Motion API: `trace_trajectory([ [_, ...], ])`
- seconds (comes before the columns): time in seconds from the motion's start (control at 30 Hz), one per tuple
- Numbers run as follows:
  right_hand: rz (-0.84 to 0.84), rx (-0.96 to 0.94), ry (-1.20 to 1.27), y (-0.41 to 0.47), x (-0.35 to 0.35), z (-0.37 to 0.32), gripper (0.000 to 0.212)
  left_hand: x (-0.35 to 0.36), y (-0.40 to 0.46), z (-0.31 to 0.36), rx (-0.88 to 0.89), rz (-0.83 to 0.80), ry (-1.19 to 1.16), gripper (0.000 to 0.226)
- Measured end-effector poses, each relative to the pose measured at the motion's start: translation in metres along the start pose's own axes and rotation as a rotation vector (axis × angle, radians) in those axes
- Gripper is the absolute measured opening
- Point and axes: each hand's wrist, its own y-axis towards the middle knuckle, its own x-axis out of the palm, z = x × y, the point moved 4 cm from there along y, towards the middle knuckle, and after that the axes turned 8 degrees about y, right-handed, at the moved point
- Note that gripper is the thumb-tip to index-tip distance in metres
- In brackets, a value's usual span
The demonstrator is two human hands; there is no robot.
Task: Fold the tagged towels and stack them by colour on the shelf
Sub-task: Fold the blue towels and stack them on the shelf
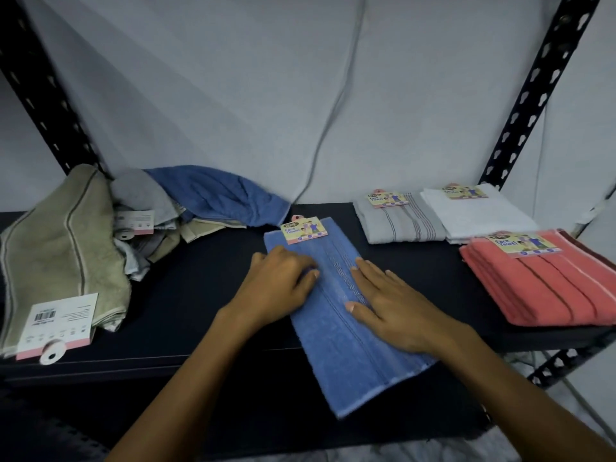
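Looks like a shop stockroom or storage corner: dark slotted-steel racking (533,105) against a bare pale wall (233,78), a loose cable (333,105) hanging down it, and face towels with retail card tags (305,232) (barcode (45,316) on one) laid across the shelf (200,288).

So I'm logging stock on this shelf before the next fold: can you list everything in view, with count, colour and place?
Folded blue towel: one, blue, tag at its far end, centre of the shelf, near end overhanging the front edge.
Grey towel: one folded, grey with stripes, tagged, back right.
White towel: one folded, white, tagged, right of the grey one.
Coral towels: a folded stack, coral, tagged, front right; count unclear.
Unfolded pile: beige, grey and blue towels with tags, left side; count unclear.
Shelf: one, dark board, black perforated uprights.
Cable: one, grey, on the back wall.
Left hand: pressing the blue towel.
Right hand: flat on the blue towel.
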Motion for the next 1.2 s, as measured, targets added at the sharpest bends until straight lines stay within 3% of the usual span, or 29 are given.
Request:
trace_trajectory([
  [0.1,-0.079,-0.148,-0.060,-0.007,-0.007,0.005,0.083,0.000,0.021,0.003,0.125,0.078,-0.066,0.036],
  [0.2,-0.130,-0.277,-0.115,-0.007,-0.012,0.006,0.071,0.013,0.036,0.006,0.229,-0.060,-0.054,0.056],
  [0.3,-0.112,-0.355,-0.181,-0.004,-0.017,0.012,0.070,0.026,0.033,0.001,0.218,-0.188,-0.011,0.055],
  [0.4,-0.078,-0.301,-0.217,0.001,-0.024,0.025,0.067,0.023,0.024,-0.013,0.152,-0.114,0.035,0.048],
  [0.53,0.005,-0.092,-0.139,0.012,-0.038,0.039,0.066,0.014,0.010,-0.026,-0.005,-0.040,0.082,0.036],
  [0.7,0.163,-0.059,-0.074,0.021,-0.046,0.030,0.037,0.006,0.007,-0.034,-0.083,0.011,0.161,0.024],
  [0.9,0.394,-0.016,-0.110,0.031,-0.049,0.019,0.018,0.002,0.007,-0.037,-0.035,0.093,0.053,0.013],
  [1.03,0.508,-0.036,-0.039,0.029,-0.040,0.021,0.012,0.002,0.010,-0.047,-0.087,0.031,-0.127,0.010],
  [1.2,0.557,-0.055,-0.106,0.028,-0.026,0.032,0.007,0.010,0.014,-0.059,-0.079,0.002,-0.187,0.019],
])
